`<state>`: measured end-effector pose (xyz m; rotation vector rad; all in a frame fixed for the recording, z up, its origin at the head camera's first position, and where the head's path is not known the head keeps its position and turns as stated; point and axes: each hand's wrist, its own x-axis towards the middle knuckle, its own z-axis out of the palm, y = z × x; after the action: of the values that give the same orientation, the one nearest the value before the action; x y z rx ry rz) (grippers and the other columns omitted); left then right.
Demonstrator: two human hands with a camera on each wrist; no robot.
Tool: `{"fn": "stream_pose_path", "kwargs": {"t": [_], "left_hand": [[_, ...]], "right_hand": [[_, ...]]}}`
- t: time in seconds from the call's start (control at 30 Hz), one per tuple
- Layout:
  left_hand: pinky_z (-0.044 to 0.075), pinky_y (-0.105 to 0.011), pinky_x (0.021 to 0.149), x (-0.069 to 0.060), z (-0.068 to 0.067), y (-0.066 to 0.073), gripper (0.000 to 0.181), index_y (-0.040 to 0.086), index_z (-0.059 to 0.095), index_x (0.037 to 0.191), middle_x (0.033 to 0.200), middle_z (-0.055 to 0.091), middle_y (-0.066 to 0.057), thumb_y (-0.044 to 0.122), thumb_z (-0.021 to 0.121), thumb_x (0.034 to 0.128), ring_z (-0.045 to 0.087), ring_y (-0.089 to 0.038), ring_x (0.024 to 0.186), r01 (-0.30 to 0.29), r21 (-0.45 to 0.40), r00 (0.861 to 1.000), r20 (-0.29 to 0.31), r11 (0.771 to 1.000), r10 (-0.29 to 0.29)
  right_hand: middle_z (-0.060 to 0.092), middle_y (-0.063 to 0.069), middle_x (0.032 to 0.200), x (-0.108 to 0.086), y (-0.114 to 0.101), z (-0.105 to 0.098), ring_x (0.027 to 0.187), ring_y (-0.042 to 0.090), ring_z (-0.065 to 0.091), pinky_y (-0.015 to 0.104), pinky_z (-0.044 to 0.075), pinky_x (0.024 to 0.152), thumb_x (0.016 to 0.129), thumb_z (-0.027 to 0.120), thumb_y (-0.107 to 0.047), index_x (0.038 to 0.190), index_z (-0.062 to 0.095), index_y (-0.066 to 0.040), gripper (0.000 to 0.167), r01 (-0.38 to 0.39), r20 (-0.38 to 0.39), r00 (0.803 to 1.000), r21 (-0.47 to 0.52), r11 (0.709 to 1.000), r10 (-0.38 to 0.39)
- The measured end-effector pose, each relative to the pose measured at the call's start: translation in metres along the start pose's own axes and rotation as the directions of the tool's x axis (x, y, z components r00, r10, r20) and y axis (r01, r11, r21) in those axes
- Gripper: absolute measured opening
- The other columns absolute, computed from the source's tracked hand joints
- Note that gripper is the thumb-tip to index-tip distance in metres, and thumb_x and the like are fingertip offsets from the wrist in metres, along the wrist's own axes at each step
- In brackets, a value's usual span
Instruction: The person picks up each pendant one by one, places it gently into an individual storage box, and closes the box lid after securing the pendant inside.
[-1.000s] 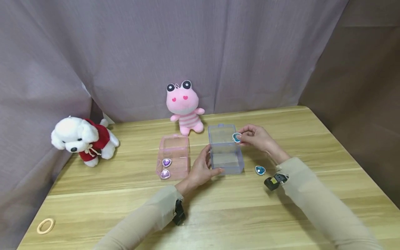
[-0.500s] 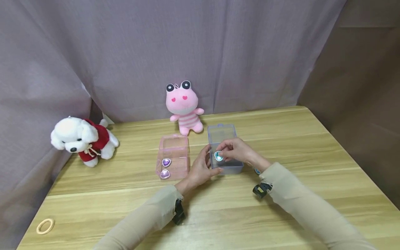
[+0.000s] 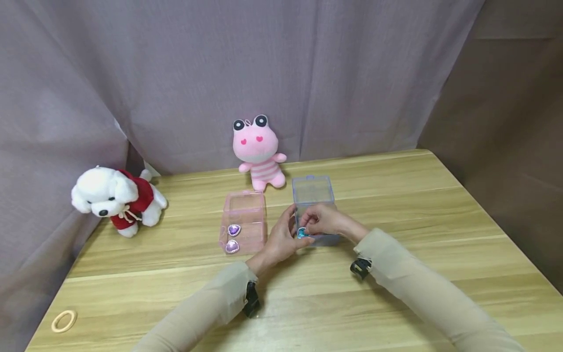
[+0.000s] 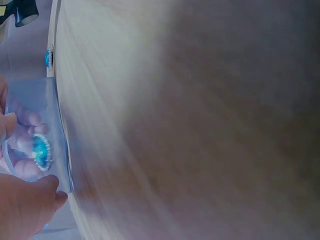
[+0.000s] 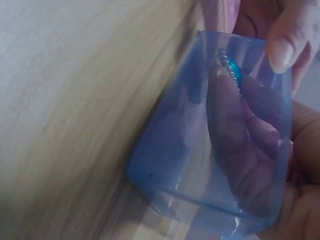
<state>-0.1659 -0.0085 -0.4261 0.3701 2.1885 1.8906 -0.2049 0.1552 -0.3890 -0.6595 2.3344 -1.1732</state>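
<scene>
An uncovered, see-through blue plastic box [image 3: 313, 189] stands on the table with its lid tipped back. My left hand [image 3: 280, 240] grips it at the left front corner, thumb along the front wall. Inside the box, my right hand [image 3: 324, 220] pinches a teal heart-shaped gem [image 3: 301, 232] with a beaded silver rim. Through the clear wall in the right wrist view, the gem [image 5: 235, 72] shows between thumb and fingertips. Another teal heart gem [image 4: 49, 58] lies on the table beyond the box in the left wrist view; the right arm hides it from the head view.
Left of the blue box lies an open pink box [image 3: 246, 200] holding two purple heart gems [image 3: 234, 230]. A pink plush frog [image 3: 259, 146] sits behind, a white plush dog [image 3: 119, 198] at the far left. A wooden ring [image 3: 63, 321] lies front left.
My right hand has carried the teal gem left and down, from beside the lid into the blue box. The left hand keeps its grip in place.
</scene>
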Motion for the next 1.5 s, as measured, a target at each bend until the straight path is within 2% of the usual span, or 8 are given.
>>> {"fn": "stream_pose_path", "kwargs": {"t": [0.23, 0.47, 0.87, 0.97, 1.07, 1.23, 1.33, 1.5], "left_hand": [[0.036, -0.036, 0.109, 0.000, 0.000, -0.001, 0.093, 0.003, 0.015, 0.149, 0.155, 0.015, -0.017, 0.002, 0.074, 0.0772, 0.026, -0.035, 0.139, 0.002, 0.010, 1.000, 0.003, 1.000, -0.002], [0.037, -0.035, 0.109, -0.002, 0.001, 0.000, 0.094, 0.000, 0.015, 0.148, 0.155, 0.015, -0.019, -0.003, 0.074, 0.0749, 0.027, -0.035, 0.138, -0.013, -0.009, 1.000, 0.003, 1.000, 0.013], [0.038, -0.035, 0.108, -0.002, 0.002, 0.000, 0.094, 0.001, 0.016, 0.148, 0.155, 0.016, -0.019, -0.002, 0.074, 0.0755, 0.029, -0.035, 0.137, -0.003, 0.009, 1.000, 0.008, 1.000, 0.003], [0.038, -0.035, 0.108, -0.002, 0.002, -0.001, 0.094, 0.001, 0.015, 0.148, 0.154, 0.018, -0.021, -0.004, 0.073, 0.0753, 0.031, -0.036, 0.137, 0.002, -0.012, 1.000, 0.015, 1.000, -0.002], [0.039, -0.037, 0.107, -0.001, 0.002, -0.001, 0.094, 0.000, 0.014, 0.148, 0.151, 0.024, -0.024, -0.011, 0.071, 0.0739, 0.034, -0.037, 0.135, -0.012, -0.059, 1.000, 0.027, 0.998, 0.014], [0.039, -0.040, 0.108, 0.001, 0.002, -0.001, 0.094, -0.001, 0.016, 0.147, 0.146, 0.032, -0.027, -0.017, 0.069, 0.0707, 0.038, -0.038, 0.132, -0.042, -0.104, 0.999, 0.027, 0.994, 0.045], [0.038, -0.040, 0.108, 0.001, 0.002, -0.001, 0.095, -0.001, 0.017, 0.147, 0.146, 0.034, -0.026, -0.017, 0.069, 0.0697, 0.038, -0.038, 0.132, -0.042, -0.099, 0.999, 0.024, 0.994, 0.045], [0.038, -0.039, 0.108, 0.001, 0.000, 0.001, 0.096, 0.001, 0.017, 0.148, 0.146, 0.034, -0.024, -0.016, 0.071, 0.0691, 0.039, -0.036, 0.133, -0.034, -0.080, 0.999, 0.021, 0.996, 0.035]], "right_hand": [[0.062, 0.005, 0.068, 0.004, 0.002, 0.004, 0.058, 0.004, 0.048, 0.012, 0.041, 0.052, 0.075, 0.061, 0.010, 0.083, 0.064, 0.007, 0.009, 0.026, 0.031, 0.999, -0.124, 0.992, -0.022], [0.063, 0.008, 0.068, 0.006, 0.003, 0.007, 0.059, 0.003, 0.050, 0.012, 0.045, 0.054, 0.073, 0.060, 0.014, 0.078, 0.062, 0.010, 0.007, 0.083, 0.057, 0.996, -0.153, 0.985, -0.075], [0.062, 0.007, 0.067, 0.001, -0.001, 0.006, 0.061, 0.005, 0.050, 0.013, 0.044, 0.055, 0.073, 0.057, 0.013, 0.076, 0.063, 0.007, 0.009, 0.077, 0.000, 0.997, -0.240, 0.968, -0.080], [0.064, 0.007, 0.071, -0.005, -0.004, -0.002, 0.064, 0.006, 0.051, 0.014, 0.045, 0.057, 0.078, 0.060, 0.009, 0.082, 0.065, 0.006, 0.007, 0.058, -0.071, 0.995, -0.223, 0.973, -0.075], [0.066, 0.014, 0.078, -0.015, -0.003, -0.018, 0.065, 0.008, 0.054, 0.018, 0.051, 0.058, 0.082, 0.061, 0.007, 0.089, 0.065, 0.009, 0.008, 0.059, -0.180, 0.980, -0.135, 0.989, -0.083], [0.064, 0.015, 0.079, -0.041, 0.019, -0.051, 0.064, 0.005, 0.054, 0.020, 0.053, 0.057, 0.086, 0.061, 0.004, 0.097, 0.062, 0.013, 0.014, 0.035, -0.307, 0.951, 0.009, 0.999, -0.031], [0.064, 0.012, 0.082, -0.059, 0.039, -0.062, 0.067, 0.002, 0.054, 0.018, 0.053, 0.060, 0.087, 0.061, 0.001, 0.100, 0.060, 0.014, 0.018, -0.014, -0.289, 0.957, 0.042, 0.999, 0.026], [0.066, 0.013, 0.091, -0.082, 0.064, -0.066, 0.075, 0.001, 0.055, 0.015, 0.050, 0.065, 0.086, 0.065, -0.002, 0.102, 0.061, 0.011, 0.021, -0.053, -0.173, 0.984, -0.015, 0.998, 0.050]]}}
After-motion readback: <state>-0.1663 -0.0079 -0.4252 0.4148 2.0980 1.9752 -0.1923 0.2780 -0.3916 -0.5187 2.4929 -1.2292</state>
